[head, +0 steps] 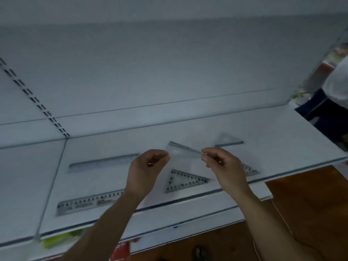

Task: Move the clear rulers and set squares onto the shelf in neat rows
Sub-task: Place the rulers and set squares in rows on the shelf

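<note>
1. Both hands are raised over the middle of a white shelf [273,136], and between them they carry a clear set square [181,151] above the shelf top.
2. The left hand [148,170] pinches the left corner of the held set square with its fingertips; the other fingers curl in towards the palm.
3. The right hand [224,166] pinches the right tip of the same set square between thumb and fingers.
4. The held set square is tilted, its long edge running from about 10 o'clock down to 4 o'clock; it is blurred, so its markings cannot be read.
5. A second set square [185,180] with dark scale marks lies flat on the shelf at 6 o'clock from the held one, between the two wrists.
6. A third set square [228,140] lies flat at 2 o'clock from the held one, nearer the back panel.
7. A fourth set square [251,170] shows only in part at 3 o'clock of the right hand, which hides the rest.
8. A long clear ruler [103,162] lies at 9 o'clock of the left hand.
9. Another ruler [88,203] lies nearer the front edge at 7 o'clock, roughly parallel to the first, its right end hidden behind the left forearm.
10. At the far right edge, at 2 o'clock, stands part of another person in a white top [338,83].
</note>
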A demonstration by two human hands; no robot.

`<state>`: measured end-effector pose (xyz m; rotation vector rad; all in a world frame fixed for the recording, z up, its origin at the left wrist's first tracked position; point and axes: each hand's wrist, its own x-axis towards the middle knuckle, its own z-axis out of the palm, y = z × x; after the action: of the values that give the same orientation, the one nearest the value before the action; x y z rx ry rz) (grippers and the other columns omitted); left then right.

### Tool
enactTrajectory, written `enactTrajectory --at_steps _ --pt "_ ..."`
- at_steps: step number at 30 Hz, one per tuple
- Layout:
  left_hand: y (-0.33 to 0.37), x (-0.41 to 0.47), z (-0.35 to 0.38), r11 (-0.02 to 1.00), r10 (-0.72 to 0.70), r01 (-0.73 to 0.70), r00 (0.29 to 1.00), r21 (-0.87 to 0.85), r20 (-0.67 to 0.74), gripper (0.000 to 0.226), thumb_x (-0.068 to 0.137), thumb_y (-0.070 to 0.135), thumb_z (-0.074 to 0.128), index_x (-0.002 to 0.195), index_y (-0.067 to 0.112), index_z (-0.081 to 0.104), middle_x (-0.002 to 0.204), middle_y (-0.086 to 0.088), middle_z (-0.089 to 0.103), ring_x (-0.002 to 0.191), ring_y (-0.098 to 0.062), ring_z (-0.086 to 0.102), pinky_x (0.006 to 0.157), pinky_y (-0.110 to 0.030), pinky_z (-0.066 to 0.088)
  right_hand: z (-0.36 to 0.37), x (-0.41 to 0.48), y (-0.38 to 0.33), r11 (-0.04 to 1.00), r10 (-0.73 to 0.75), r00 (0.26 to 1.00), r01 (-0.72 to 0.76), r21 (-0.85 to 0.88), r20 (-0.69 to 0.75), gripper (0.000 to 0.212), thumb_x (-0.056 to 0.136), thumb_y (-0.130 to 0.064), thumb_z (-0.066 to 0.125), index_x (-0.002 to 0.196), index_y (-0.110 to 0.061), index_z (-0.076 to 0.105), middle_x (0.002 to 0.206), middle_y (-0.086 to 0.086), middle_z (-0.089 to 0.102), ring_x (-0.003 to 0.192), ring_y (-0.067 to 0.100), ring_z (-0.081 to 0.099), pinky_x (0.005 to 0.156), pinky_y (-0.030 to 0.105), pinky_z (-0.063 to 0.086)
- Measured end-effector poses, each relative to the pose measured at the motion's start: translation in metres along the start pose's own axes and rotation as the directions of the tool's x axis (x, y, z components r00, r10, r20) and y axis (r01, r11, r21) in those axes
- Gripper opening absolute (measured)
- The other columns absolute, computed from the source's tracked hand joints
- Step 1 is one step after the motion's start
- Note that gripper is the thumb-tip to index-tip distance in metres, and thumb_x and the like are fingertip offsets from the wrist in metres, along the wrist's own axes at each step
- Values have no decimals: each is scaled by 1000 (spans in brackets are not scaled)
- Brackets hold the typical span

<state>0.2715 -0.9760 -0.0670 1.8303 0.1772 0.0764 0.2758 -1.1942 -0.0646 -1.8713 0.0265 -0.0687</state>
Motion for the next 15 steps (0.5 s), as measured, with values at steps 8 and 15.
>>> enactTrajectory --at_steps 8,15 --pt "3 4 17 995 -7 25 982 94 -188 28 80 14 76 106 22 71 89 8 71 77 1 65 71 -6 47 -12 54 31 895 -329 921 374 -243 207 16 87 -16 69 102 -20 72 86 -11 67 75 0 60 68 10 46" --pt "-2 16 20 911 91 -10 980 413 -178 25 80 24 76 105 24 73 85 13 66 77 -1 61 71 -4 42 -19 85 40 610 -519 773 633 -477 364 18 83 -28 66 94 -17 75 80 -2 66 73 21 59 63 28 48"
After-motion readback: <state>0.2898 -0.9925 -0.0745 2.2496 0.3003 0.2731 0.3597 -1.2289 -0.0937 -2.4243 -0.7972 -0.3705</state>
